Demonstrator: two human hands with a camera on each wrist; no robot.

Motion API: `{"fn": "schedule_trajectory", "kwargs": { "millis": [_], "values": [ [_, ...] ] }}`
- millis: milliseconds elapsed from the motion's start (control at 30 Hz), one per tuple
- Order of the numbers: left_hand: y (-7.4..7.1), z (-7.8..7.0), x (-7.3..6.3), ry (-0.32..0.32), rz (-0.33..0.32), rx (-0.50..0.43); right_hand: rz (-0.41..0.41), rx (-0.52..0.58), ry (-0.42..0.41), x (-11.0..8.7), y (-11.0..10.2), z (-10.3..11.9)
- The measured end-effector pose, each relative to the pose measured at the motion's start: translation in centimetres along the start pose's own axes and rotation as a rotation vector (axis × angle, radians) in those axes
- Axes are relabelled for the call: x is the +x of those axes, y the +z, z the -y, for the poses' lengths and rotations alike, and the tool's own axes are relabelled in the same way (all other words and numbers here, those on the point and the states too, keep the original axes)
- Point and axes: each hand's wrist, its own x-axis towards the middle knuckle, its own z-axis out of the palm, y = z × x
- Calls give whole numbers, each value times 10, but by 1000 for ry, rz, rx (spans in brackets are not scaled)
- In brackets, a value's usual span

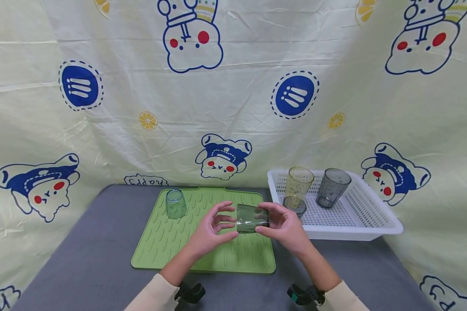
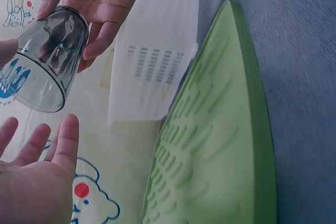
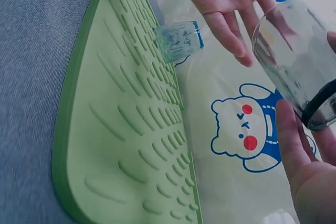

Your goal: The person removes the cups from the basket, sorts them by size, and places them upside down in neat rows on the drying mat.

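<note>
Over a rectangular green ridged mat point(image 1: 233, 257) beside a white perforated plastic basket point(image 1: 346, 233):
The left hand point(image 1: 209, 232) spreads loose fingers by the rim of a sideways, transparent grey-green glass tumbler point(image 1: 248, 219); the right hand point(image 1: 289, 228) grips its base end.

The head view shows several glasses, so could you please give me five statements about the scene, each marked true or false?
1. The right hand grips a green glass. True.
2. The green glass is held upright. False: it is tipped on its side.
3. A blue glass sits on the green mat. True.
4. A yellowish glass and a grey glass are in the white basket. True.
5. In the head view, the white basket is left of the green mat. False: it is on the right.
</note>
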Motion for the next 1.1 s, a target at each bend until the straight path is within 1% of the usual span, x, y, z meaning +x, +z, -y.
{"fn": "schedule_trajectory", "kwargs": {
  "millis": [67, 233, 400, 533, 667, 867, 1033, 1100],
  "values": [
    [-5, 2, -3, -12, -22, 20, -19, -6, 10, 3, 3, -2],
    [-16, 5, -11, -43, -60, 89, -46, 21, 31, 10, 11, -5],
    [-27, 9, -23, -55, -81, 229, -66, 12, 49, 15, 19, -8],
    [-39, 9, -33, -79, -107, 308, -76, 36, 76, 21, 24, -12],
    [-51, 7, -42, -105, -140, 385, -109, 57, 96, 28, 30, -16],
    [-66, 9, -57, -117, -154, 529, -173, 41, 111, 37, 39, -23],
    [-77, 12, -72, -111, -180, 648, -200, 20, 122, 43, 44, -29],
    [-80, 12, -77, -122, -191, 710, -210, -3, 121, 46, 45, -31]
  ]
}}
